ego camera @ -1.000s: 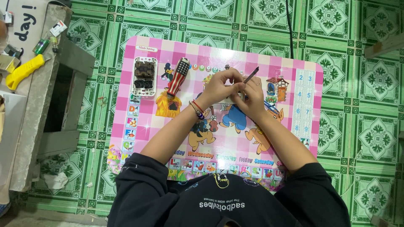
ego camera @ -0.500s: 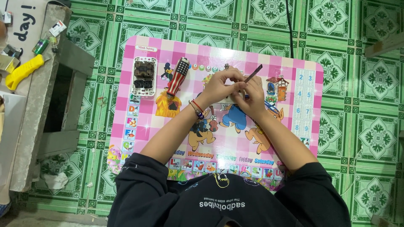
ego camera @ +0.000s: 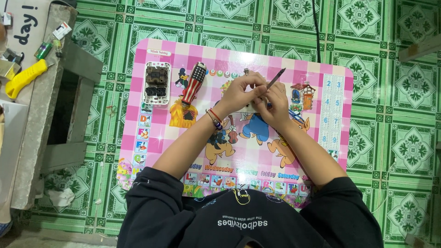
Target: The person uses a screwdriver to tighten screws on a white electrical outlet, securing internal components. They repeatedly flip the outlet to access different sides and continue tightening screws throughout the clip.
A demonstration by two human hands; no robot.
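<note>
My left hand (ego camera: 241, 92) and my right hand (ego camera: 274, 106) meet over the middle of a pink cartoon-printed low table (ego camera: 330, 115). Between them they grip a small white part (ego camera: 248, 108), mostly hidden by my fingers. My right hand also holds a thin dark tool (ego camera: 275, 79) that points up and to the right. A beaded bracelet sits on my left wrist. To the left on the table lie a screwdriver with a striped red, white and blue handle (ego camera: 193, 84) and an opened white switch plate (ego camera: 156, 83).
The table stands on a green patterned tile floor (ego camera: 395, 138). A grey bench (ego camera: 36, 110) at the left carries a yellow utility knife (ego camera: 24, 78) and small bits. A black cable (ego camera: 316, 27) runs down from the top edge. Crumpled paper (ego camera: 61, 197) lies at lower left.
Both hands stay together over the small part. The thin dark tool in my right hand has tilted slightly; nothing else has moved.
</note>
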